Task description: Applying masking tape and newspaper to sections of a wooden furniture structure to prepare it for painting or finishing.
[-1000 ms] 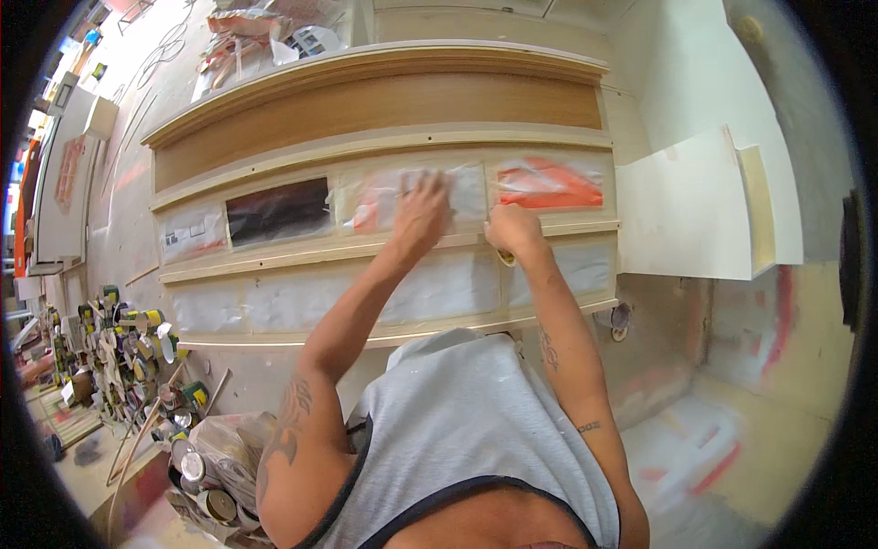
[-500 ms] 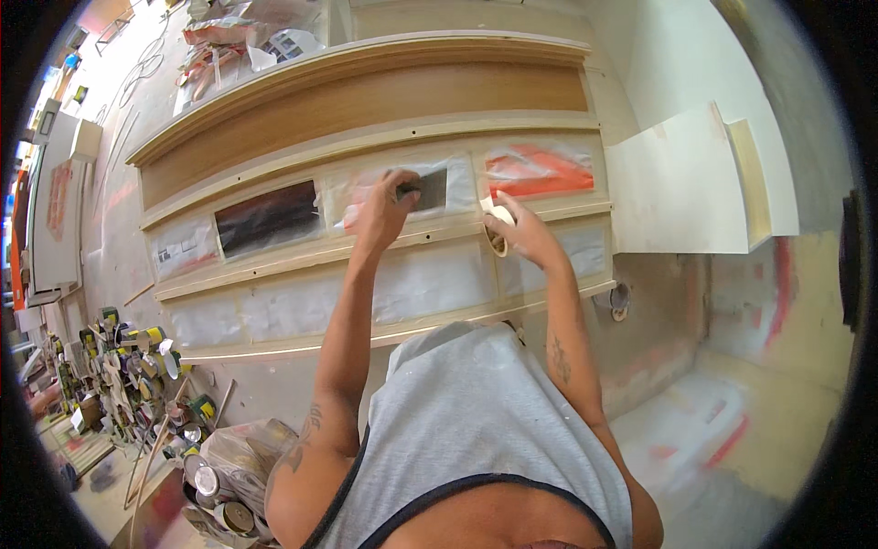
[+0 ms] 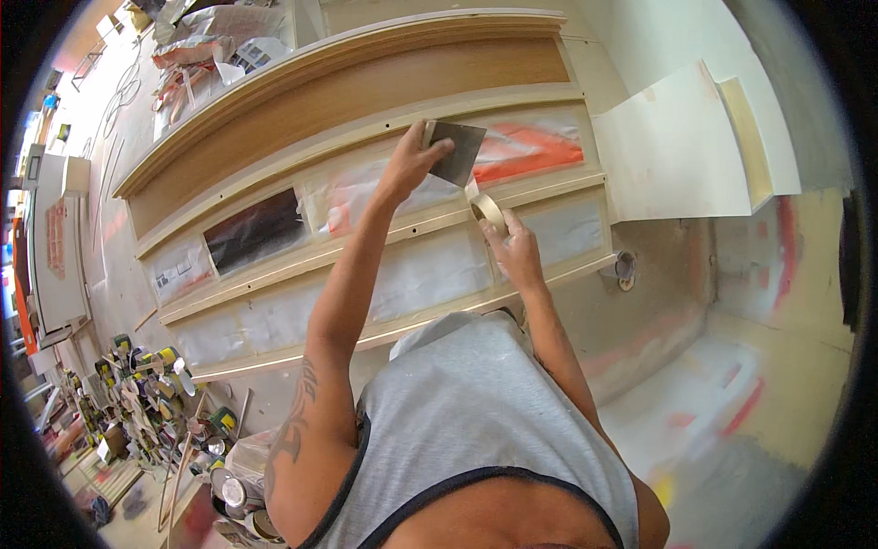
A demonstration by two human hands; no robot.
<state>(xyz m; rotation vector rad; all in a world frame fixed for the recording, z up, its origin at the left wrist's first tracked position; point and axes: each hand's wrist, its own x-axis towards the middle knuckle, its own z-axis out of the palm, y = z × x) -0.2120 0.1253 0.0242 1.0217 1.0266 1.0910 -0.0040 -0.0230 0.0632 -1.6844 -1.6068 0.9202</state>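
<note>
My left hand [image 3: 413, 165] is closed on a flat, square grey metal scraper [image 3: 465, 151], its thumb pressed on the blade's face. The blade lies over the divider beside a red-and-white plastic covering [image 3: 535, 151]. My right hand [image 3: 515, 252] grips a roll of cream masking tape [image 3: 489, 210] between thumb and fingers. From the roll a short tape strip [image 3: 472, 188] runs up to the blade's lower corner; whether it sticks to the wood there I cannot tell. Both hands are above a long wooden frame [image 3: 366, 236] with plastic-covered openings.
A brown wooden panel with moulding [image 3: 366, 78] forms the frame's far side. White boards [image 3: 672, 151] stand at its right end. Many paint cans [image 3: 137, 384] crowd the floor at left, near sticks. Crumpled plastic [image 3: 215, 41] lies beyond the frame at far left.
My left hand has moved right with the scraper, from the middle opening to the divider beside the tape. The tape roll has turned and a strip now shows above it. The view has tilted slightly.
</note>
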